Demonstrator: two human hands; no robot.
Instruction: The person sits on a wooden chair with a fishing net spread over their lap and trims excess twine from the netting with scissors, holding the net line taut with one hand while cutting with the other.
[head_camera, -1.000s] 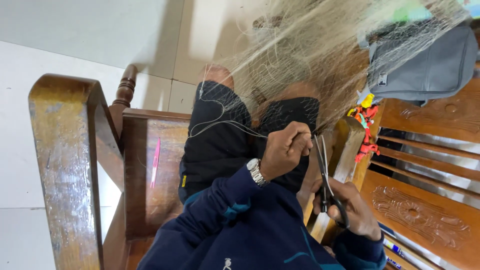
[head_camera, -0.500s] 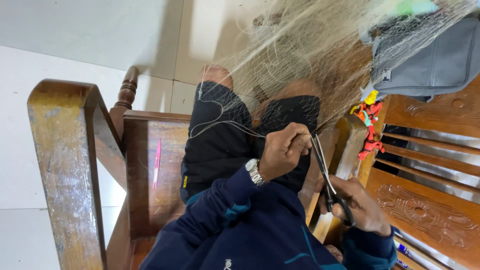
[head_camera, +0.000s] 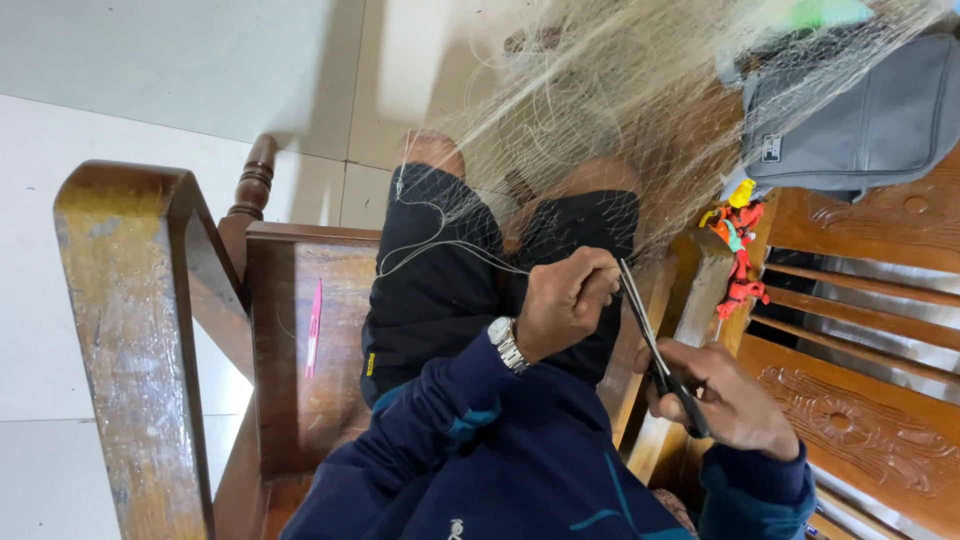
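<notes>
The left hand (head_camera: 565, 300) was clenched, pinching strands of the pale fishing net (head_camera: 620, 110) draped over the knees. The right hand (head_camera: 730, 400) gripped the scissors (head_camera: 655, 350), blades pointing up toward the pinched strands, beside the wooden chair (head_camera: 130, 330).

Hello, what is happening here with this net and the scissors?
A person sits on a wooden chair with a pale fishing net spread over the knees. The left hand pinches a thin line of the net between its fingers. The right hand holds scissors, with the blade tips right at the left hand's fingers. A grey bag and small colourful floats lie on the wooden bench beside.
</notes>
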